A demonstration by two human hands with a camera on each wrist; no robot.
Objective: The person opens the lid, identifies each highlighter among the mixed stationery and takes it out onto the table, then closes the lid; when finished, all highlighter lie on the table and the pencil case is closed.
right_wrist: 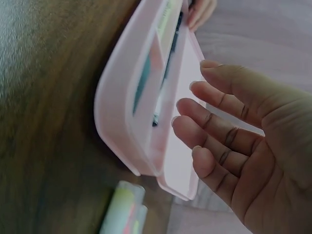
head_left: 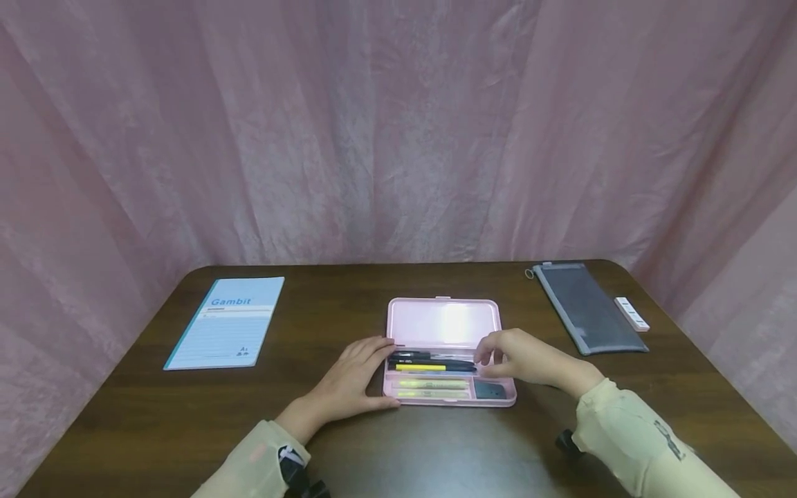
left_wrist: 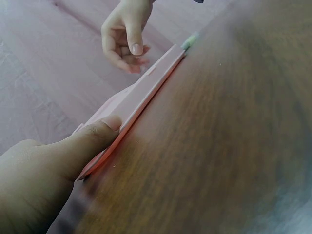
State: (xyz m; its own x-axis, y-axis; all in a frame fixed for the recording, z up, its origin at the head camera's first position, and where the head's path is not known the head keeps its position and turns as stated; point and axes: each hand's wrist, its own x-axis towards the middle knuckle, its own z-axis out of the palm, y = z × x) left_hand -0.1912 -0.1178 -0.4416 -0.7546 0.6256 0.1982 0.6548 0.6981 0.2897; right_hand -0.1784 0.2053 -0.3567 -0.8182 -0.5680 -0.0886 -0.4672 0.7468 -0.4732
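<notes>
A pink pencil case point(head_left: 444, 321) lies on the table with its lid folded back. Inside are dark pens and a yellow-banded one point(head_left: 420, 367), two pale yellow highlighters point(head_left: 432, 384) in the front section and a dark flat block point(head_left: 490, 390) at front right. My left hand point(head_left: 351, 379) holds the case's left end, its thumb point(left_wrist: 95, 139) against the front wall and its fingers at the lid side. Over the right end hovers my right hand point(head_left: 519, 356), fingers loosely bent, with nothing in it in the right wrist view point(right_wrist: 243, 131).
At the left lies a light blue notebook point(head_left: 227, 325). A grey zip pouch point(head_left: 591, 308) and a small white block point(head_left: 631, 314) with dark marks lie at the back right. Highlighters point(right_wrist: 122, 207) rest on the table beside the case's right end.
</notes>
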